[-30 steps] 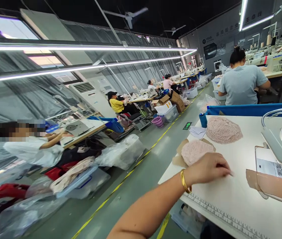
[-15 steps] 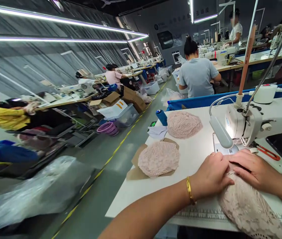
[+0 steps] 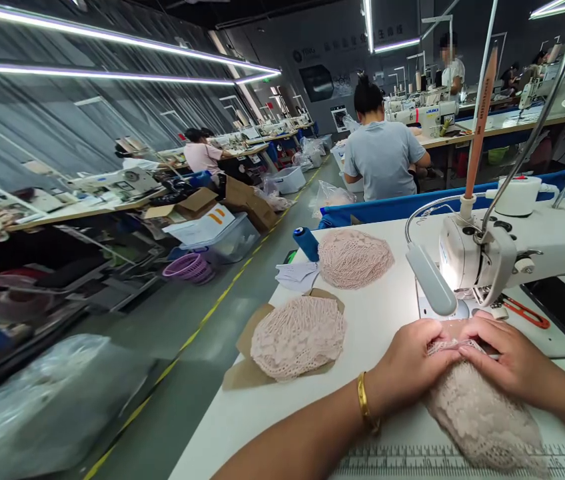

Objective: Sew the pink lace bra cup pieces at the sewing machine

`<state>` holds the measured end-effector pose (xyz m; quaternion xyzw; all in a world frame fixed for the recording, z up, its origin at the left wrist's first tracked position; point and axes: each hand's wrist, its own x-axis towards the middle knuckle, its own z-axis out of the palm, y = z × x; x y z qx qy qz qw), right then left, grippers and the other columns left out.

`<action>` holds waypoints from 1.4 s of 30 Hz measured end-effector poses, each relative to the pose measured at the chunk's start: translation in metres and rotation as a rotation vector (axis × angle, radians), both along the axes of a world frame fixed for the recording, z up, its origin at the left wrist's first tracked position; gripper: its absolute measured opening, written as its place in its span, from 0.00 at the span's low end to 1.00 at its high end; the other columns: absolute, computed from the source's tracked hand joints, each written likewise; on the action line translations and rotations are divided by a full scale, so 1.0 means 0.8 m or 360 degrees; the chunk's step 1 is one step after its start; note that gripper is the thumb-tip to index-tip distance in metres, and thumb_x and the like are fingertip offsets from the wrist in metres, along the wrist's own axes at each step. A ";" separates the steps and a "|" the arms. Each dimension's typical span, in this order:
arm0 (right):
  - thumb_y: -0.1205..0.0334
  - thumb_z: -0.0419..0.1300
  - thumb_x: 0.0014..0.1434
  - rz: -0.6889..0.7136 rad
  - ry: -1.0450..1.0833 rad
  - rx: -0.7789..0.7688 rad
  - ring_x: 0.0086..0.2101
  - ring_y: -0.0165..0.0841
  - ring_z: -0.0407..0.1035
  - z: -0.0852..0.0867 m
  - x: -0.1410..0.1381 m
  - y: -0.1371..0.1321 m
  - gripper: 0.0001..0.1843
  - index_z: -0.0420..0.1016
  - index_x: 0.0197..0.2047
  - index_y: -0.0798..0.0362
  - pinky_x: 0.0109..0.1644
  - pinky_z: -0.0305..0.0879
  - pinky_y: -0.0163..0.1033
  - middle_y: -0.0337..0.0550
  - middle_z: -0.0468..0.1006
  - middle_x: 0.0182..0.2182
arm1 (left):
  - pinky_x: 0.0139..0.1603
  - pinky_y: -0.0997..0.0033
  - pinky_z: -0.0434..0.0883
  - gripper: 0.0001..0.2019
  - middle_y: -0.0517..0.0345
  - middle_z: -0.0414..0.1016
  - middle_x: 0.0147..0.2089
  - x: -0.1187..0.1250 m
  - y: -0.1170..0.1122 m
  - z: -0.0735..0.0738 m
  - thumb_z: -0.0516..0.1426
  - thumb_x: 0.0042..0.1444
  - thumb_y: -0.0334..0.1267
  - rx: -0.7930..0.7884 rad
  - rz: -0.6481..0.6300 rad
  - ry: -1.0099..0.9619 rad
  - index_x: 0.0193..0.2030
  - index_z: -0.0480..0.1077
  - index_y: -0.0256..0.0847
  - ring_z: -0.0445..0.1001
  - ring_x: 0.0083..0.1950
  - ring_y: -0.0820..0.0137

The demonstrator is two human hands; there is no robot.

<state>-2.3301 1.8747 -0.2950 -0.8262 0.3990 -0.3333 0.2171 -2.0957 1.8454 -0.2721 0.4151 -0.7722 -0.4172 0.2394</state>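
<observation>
My left hand (image 3: 412, 363) and my right hand (image 3: 505, 357) both pinch the top edge of a pink lace piece (image 3: 482, 417) lying on the white sewing table (image 3: 377, 320), just in front of the needle area of the white sewing machine (image 3: 512, 250). A gold bangle sits on my left wrist. The lace runs back toward me over a printed ruler (image 3: 412, 460) at the table's front edge.
Left of my hands, a lace pile on brown card (image 3: 297, 337); behind it, another lace pile (image 3: 355, 259), white papers (image 3: 296, 273) and a blue thread cone (image 3: 306, 243). Red snips (image 3: 525, 312) lie by the machine. People sew at other tables; an aisle runs on the left.
The view swung from the aisle to the table. My left hand went from lying alone on the table to gripping the lace together with my right hand, close to the machine.
</observation>
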 end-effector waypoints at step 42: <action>0.73 0.55 0.74 0.0239 -0.0228 -0.0738 0.41 0.34 0.66 -0.002 0.001 0.009 0.10 0.75 0.53 0.55 0.48 0.67 0.41 0.43 0.75 0.40 | 0.42 0.66 0.70 0.08 0.59 0.79 0.37 -0.006 0.016 -0.010 0.57 0.58 0.27 -0.1060 -0.0141 0.0389 0.43 0.67 0.44 0.75 0.37 0.68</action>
